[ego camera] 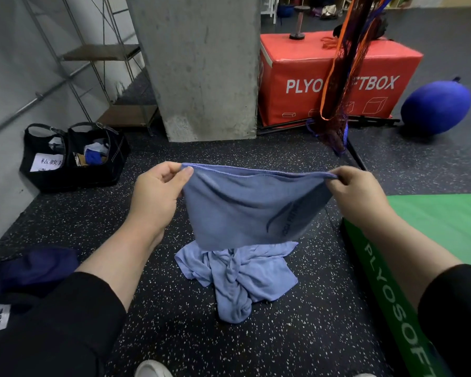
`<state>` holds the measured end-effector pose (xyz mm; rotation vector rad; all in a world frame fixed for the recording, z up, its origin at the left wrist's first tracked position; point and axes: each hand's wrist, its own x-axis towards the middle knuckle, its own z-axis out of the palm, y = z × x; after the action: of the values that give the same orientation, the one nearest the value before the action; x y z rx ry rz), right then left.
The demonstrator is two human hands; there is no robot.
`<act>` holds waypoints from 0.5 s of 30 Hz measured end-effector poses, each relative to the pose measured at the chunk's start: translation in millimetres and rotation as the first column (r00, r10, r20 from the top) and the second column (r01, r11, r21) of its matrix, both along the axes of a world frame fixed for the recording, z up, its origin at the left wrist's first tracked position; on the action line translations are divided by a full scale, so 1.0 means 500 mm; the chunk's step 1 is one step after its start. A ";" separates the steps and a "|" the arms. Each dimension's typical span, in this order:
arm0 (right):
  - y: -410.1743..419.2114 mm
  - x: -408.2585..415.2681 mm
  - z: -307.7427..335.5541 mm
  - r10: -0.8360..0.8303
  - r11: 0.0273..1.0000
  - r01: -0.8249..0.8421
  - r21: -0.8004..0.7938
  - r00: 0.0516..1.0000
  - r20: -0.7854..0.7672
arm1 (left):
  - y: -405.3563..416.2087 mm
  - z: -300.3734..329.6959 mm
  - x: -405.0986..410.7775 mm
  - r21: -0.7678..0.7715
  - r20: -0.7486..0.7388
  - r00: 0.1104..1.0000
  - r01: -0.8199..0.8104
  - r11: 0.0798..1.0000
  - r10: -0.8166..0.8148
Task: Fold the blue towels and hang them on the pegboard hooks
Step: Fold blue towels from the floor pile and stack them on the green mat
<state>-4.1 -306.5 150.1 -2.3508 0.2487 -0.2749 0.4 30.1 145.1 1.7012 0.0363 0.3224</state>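
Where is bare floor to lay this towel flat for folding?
Bare speckled floor lies between the crumpled towels and the green plyo box. More lies between the black bags and the left hand. Directly under the held towel, the pile crowds it.

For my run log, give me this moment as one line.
left hand: pinches held towel | right hand: pinches it | towel pile: floor

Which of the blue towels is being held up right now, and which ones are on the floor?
The spread towel, pinched at its top corners by the left hand and right hand, is held up; the crumpled towels lie on the floor below.
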 end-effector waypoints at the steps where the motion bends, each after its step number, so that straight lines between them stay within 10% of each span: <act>1: -0.002 0.002 -0.005 0.010 0.999 -0.014 -0.048 0.997 -0.076 | -0.009 0.007 -0.003 -0.005 0.007 1.000 0.023 1.000 -0.023; 8: 0.115 -0.039 0.029 0.451 0.889 -0.454 -0.056 0.890 -0.063 | -0.091 0.020 -0.031 0.382 -0.044 0.943 0.320 0.867 -0.329; 15: 0.204 -0.041 0.016 0.580 0.812 -0.573 0.110 0.813 -0.054 | -0.120 0.020 -0.039 0.180 -0.158 0.919 0.388 0.904 -0.362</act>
<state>-24.5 -204.4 158.0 -2.2269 -0.4131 0.1348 -19.2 -29.9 155.3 1.8896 -0.2431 -0.0709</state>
